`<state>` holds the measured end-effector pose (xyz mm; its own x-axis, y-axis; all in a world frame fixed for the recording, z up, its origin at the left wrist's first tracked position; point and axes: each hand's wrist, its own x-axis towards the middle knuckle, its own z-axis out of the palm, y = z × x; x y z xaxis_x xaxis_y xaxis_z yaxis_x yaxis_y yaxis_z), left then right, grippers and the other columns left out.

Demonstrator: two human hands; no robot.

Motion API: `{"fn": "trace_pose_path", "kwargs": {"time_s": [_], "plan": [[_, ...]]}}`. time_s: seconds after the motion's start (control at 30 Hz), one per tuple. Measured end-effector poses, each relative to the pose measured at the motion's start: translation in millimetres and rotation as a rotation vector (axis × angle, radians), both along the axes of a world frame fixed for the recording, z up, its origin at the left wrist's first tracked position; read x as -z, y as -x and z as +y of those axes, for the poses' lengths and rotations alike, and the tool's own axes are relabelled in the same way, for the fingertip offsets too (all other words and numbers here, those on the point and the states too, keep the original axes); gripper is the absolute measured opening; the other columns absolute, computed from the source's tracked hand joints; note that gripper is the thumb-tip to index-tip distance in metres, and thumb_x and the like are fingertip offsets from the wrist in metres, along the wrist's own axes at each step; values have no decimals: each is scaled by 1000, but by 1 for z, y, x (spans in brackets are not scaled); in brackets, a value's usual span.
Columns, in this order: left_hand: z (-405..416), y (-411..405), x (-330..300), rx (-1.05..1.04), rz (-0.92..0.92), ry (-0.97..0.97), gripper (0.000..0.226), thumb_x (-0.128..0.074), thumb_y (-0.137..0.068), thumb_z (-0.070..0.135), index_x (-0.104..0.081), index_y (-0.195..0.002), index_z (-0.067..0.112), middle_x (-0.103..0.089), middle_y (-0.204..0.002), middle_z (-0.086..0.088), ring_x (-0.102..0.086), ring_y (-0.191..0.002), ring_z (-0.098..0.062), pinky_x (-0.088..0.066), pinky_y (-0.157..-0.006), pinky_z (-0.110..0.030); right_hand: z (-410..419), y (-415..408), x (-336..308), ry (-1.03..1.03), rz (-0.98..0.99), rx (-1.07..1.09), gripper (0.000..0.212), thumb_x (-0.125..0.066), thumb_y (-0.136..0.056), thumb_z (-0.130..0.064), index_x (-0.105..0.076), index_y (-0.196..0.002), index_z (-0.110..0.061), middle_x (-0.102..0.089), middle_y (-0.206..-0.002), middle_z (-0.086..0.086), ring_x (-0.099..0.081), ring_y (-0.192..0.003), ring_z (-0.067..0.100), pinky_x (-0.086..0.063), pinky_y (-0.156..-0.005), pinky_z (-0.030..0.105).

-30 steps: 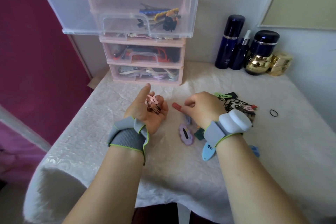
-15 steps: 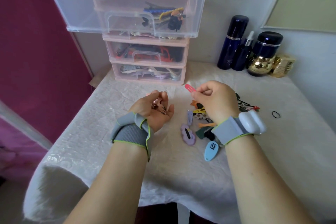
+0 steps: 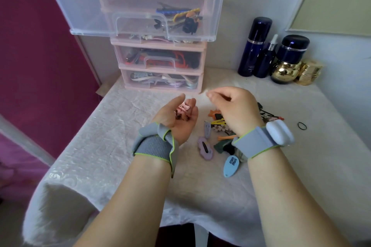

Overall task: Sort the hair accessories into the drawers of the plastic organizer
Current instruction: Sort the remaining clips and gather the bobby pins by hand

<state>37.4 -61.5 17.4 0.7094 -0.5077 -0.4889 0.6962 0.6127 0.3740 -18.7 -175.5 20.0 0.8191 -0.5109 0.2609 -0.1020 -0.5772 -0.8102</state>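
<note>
**Fingers of both hands above a cloth-covered table during clip sorting**

Fingers (image 3: 191, 104) of the left hand (image 3: 177, 120) were curled loosely upward, palm up, cupping a small cluster of pink and dark hair clips (image 3: 182, 112). The right hand (image 3: 233, 110) hovered just beside it, thumb and forefinger pinched together with the other fingers folded; whether anything lay in the pinch could not be told. Both wrists wore grey fabric bands edged in green, the right one (image 3: 261, 142) carrying a white oval module.

A pile of loose hair accessories (image 3: 219, 126) lay on the white textured tablecloth (image 3: 100, 146) under and beside the right wrist, toward the table's right half. It included a lilac cloud-shaped clip (image 3: 205, 149), a pale blue oval snap clip (image 3: 231, 165) and a yellow snap clip (image 3: 217, 121). A thin black hair elastic (image 3: 302, 126) lay apart, near the right edge.

At the table's far edge stood the pink-framed plastic organizer (image 3: 160, 60). Its clear top drawer (image 3: 140, 14) was pulled out and held dark, blue and yellow clips; two lower drawers were shut and filled. Dark blue bottles (image 3: 255, 46) and gold jars (image 3: 309, 72) stood at the far right corner.
</note>
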Motion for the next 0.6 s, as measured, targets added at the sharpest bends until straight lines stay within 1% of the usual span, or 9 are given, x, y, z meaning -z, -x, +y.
{"fn": "trace_pose_path", "kwargs": {"time_s": [0.07, 0.13, 0.17, 0.23, 0.3, 0.33, 0.43, 0.5, 0.6], "plan": [[-1, 0, -3, -29, 51, 46, 13, -50, -91, 1, -49, -78, -1, -50, -75, -14, -53, -67, -17, -54, -58, -25, -4, 2, 1, -39, 35, 19, 19, -53, -90, -24, -69, -98, -17, -66, -78, -8, -60, -71, 12, -49, -71, 27], [-2, 1, -8, -59, 89, 106, 14, -49, -91, -1, -50, -77, -3, -46, -72, -19, -51, -64, -18, -53, -48, -24, -4, 2, 0, -89, 112, -24, 20, -49, -92, -23, -67, -98, -15, -68, -85, 1, -64, -74, 18, -52, -73, 34], [-3, 2, -10, -49, 85, 142, 15, -48, -91, -1, -50, -77, -4, -47, -72, -19, -51, -64, -19, -53, -47, -24, -1, 3, 0, -160, 148, -65, 21, -47, -94, -24, -65, -96, -15, -68, -84, 3, -65, -71, 18, -53, -71, 35], [-5, 4, -13, 11, 64, 216, 16, -47, -92, 1, -52, -78, -3, -51, -73, -15, -52, -67, -17, -53, -50, -22, 6, 3, -1, -422, 171, -165, 23, -45, -95, -24, -63, -91, -13, -66, -75, 5, -65, -65, 18, -55, -65, 33], [-6, 5, -15, 62, 51, 261, 16, -46, -93, 3, -53, -79, -3, -53, -73, -11, -54, -68, -14, -53, -52, -20, 10, 4, -1, -640, 113, -228, 21, -46, -95, -20, -64, -87, -12, -63, -69, 7, -64, -60, 16, -56, -61, 31], [-5, 5, -15, 72, 48, 278, 15, -46, -93, 4, -53, -81, -2, -54, -74, -11, -55, -68, -14, -53, -51, -19, 9, 4, -1, -675, 78, -243, 19, -48, -94, -15, -65, -86, -12, -62, -69, 7, -63, -59, 14, -55, -59, 28], [-3, 3, -15, 76, 50, 315, 10, -47, -93, 4, -54, -88, -2, -56, -76, -13, -56, -68, -15, -54, -50, -19, 5, 8, -2, -691, 5, -287, 11, -57, -86, -1, -65, -85, -8, -65, -73, 6, -64, -61, 9, -53, -58, 19], [-2, 2, -14, 56, 52, 308, 8, -48, -92, 2, -55, -90, -3, -56, -79, -15, -57, -69, -18, -55, -49, -21, 1, 10, -5, -691, -26, -274, 14, -60, -82, 5, -64, -81, -8, -64, -71, 6, -64, -58, 9, -53, -58, 19], [-2, 0, -13, -7, 67, 285, 8, -47, -92, 0, -55, -92, -2, -55, -82, -15, -57, -72, -20, -58, -54, -26, -4, 10, -9, -561, -84, -166, 19, -63, -80, 5, -63, -74, -14, -62, -65, 4, -60, -49, 7, -51, -51, 17]]}}
